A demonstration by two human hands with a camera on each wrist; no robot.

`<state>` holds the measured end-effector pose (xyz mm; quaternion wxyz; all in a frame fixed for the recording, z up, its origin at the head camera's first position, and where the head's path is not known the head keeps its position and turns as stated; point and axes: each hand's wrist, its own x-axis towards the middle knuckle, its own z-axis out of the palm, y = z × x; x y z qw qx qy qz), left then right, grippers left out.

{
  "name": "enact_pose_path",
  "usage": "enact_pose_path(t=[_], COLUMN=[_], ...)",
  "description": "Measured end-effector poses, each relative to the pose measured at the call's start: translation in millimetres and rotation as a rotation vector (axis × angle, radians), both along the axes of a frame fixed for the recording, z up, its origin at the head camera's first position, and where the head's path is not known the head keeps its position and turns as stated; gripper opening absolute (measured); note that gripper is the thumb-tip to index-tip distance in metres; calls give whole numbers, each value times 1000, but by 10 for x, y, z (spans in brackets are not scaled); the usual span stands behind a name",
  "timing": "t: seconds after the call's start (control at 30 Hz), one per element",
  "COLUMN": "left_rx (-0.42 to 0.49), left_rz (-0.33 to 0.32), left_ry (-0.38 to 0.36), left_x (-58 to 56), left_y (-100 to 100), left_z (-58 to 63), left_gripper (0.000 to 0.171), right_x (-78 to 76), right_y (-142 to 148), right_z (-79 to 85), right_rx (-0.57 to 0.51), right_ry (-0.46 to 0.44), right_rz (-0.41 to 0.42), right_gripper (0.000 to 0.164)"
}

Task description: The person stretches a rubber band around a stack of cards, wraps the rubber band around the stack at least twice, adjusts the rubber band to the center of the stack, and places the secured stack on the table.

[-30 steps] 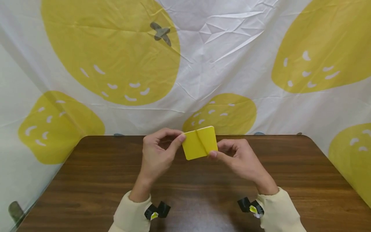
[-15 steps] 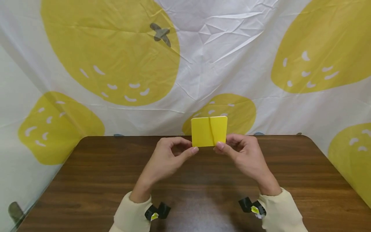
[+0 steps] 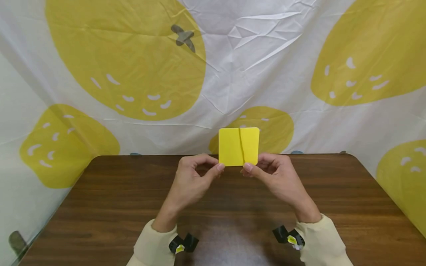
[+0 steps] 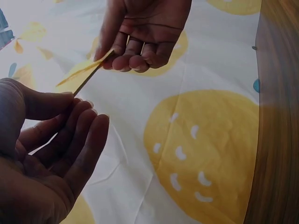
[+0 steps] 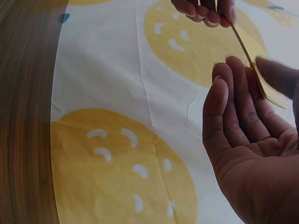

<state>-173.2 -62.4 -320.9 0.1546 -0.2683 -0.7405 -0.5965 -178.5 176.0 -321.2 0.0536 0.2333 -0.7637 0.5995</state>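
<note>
A small yellow card (image 3: 231,146) with rounded corners stands upright, raised above the far part of the table in the head view. A slightly slanted line, like an overlapping edge or fold, runs down its face right of centre. My left hand (image 3: 193,179) pinches the card's lower left corner between thumb and fingers. At the lower right, my right hand (image 3: 283,179) pinches it too, its thumb lying over the front near that line. Seen edge-on in the left wrist view, the card (image 4: 84,77) is thin. My fingers hide its lower corners.
A dark brown wooden table (image 3: 226,229) lies beneath my hands. Behind it hangs a white cloth (image 3: 253,81) printed with large yellow fruit shapes. Black wrist devices (image 3: 183,244) sit at both cream sleeves.
The card has risen, shifted slightly right and turned from a tilt to nearly level. My left hand moved right, its grip now at the lower left corner. The right hand keeps its hold.
</note>
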Motion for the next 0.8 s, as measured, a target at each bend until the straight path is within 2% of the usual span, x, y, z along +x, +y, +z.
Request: enact_pose_path(t=[0.13,0.4,0.67,0.8], left_rx=[-14,-52,-55,-51], left_rz=[-8,-34,-25,-6], left_ry=[-5,-87,20,42], left_x=[6,9,3,0], left_y=[-6,-38,-26,-24], left_z=[5,35,17,10], left_gripper=[4,9,4,4], right_x=[5,3,9,11], right_y=[-1,-19,-63,-92], right_z=[-1,-9,-37,-61], right_rx=[9,29,30,36], right_ry=[6,44,61,50], right_rz=[2,-7,42,68], right_gripper=[15,12,13,14])
